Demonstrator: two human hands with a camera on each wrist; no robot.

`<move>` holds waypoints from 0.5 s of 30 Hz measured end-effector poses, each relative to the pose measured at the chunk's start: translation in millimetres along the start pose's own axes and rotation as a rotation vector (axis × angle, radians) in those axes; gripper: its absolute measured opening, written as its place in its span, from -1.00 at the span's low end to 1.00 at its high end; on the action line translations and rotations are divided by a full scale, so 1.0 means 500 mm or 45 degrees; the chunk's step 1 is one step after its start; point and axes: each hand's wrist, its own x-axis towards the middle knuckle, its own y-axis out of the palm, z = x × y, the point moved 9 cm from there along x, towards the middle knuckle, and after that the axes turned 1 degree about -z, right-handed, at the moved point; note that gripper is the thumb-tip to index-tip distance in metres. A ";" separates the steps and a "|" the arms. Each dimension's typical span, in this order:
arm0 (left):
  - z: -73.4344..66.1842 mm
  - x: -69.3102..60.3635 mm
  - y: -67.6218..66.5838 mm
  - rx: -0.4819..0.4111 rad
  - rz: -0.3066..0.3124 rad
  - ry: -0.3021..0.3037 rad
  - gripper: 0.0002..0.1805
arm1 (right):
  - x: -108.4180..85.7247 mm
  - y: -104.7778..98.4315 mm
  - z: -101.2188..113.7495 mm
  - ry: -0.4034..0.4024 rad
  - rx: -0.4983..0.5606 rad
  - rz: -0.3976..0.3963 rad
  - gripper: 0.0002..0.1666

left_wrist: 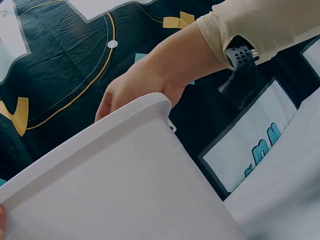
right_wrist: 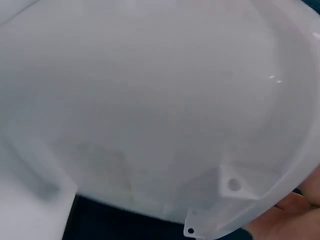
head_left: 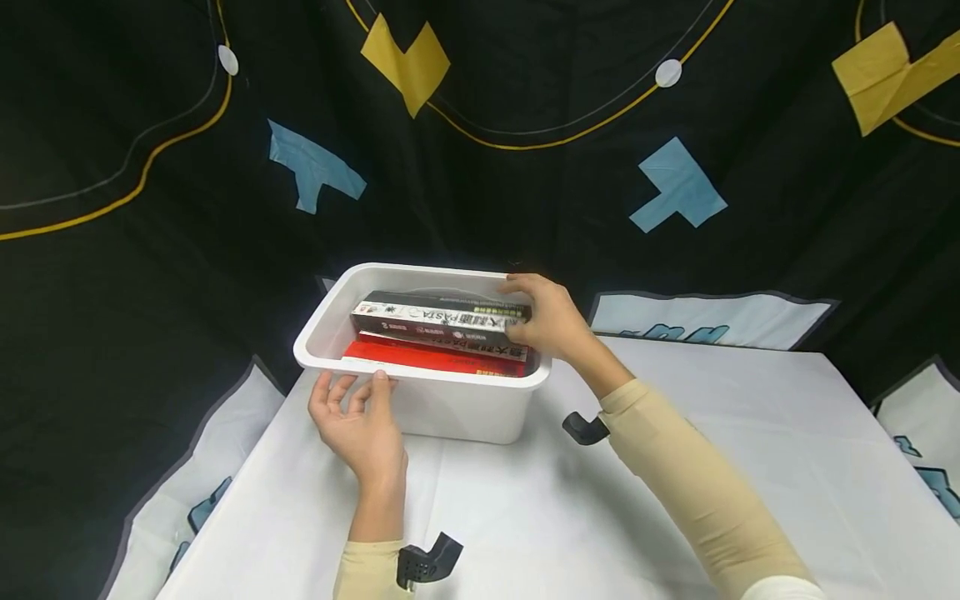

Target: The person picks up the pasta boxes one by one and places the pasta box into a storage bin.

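A white plastic bin [head_left: 457, 408] stands on the table with several flat boxes inside. My right hand [head_left: 551, 321] reaches over its right end and grips the right end of a black-and-white pasta box [head_left: 438, 315], thumb in front and fingers behind. Beneath that lies another box with a white edge, and a red box [head_left: 431, 357] is nearest the front wall. My left hand [head_left: 367, 429] touches the front rim near the left corner, fingers loosely bent. The left wrist view shows the right hand [left_wrist: 142, 82] over the bin's rim, its fingers hidden inside.
A white-covered table [head_left: 720, 450] extends to the right and toward me. Behind it hangs a black cloth [head_left: 525, 208] with yellow and blue patches. Each sleeved forearm carries a black wrist mount [head_left: 429, 562].
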 end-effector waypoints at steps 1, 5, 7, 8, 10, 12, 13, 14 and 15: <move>0.000 0.000 0.000 0.000 0.002 -0.001 -0.23 | -0.002 -0.002 0.004 -0.023 -0.042 -0.022 -0.37; 0.002 -0.001 0.001 0.013 0.015 -0.008 -0.21 | -0.017 -0.016 0.012 -0.083 -0.099 -0.107 -0.44; 0.002 0.000 0.000 0.020 0.015 -0.012 -0.20 | -0.030 -0.023 0.009 -0.091 -0.059 -0.137 -0.46; 0.002 0.000 -0.001 0.026 0.014 -0.014 -0.20 | -0.039 -0.027 0.007 -0.094 -0.034 -0.155 -0.46; 0.002 0.001 -0.005 0.030 0.006 -0.017 -0.21 | -0.061 -0.034 -0.001 -0.097 0.024 -0.189 -0.46; 0.003 0.003 -0.009 0.036 -0.003 -0.020 -0.21 | -0.089 -0.041 -0.009 -0.095 0.062 -0.221 -0.45; 0.004 0.004 -0.011 0.040 -0.008 -0.020 -0.21 | -0.105 -0.044 -0.014 -0.094 0.065 -0.240 -0.44; 0.004 0.006 -0.014 0.045 -0.013 -0.019 -0.21 | -0.121 -0.048 -0.018 -0.101 0.063 -0.260 -0.44; 0.005 0.007 -0.017 0.053 -0.018 -0.018 -0.21 | -0.139 -0.053 -0.022 -0.108 0.051 -0.280 -0.44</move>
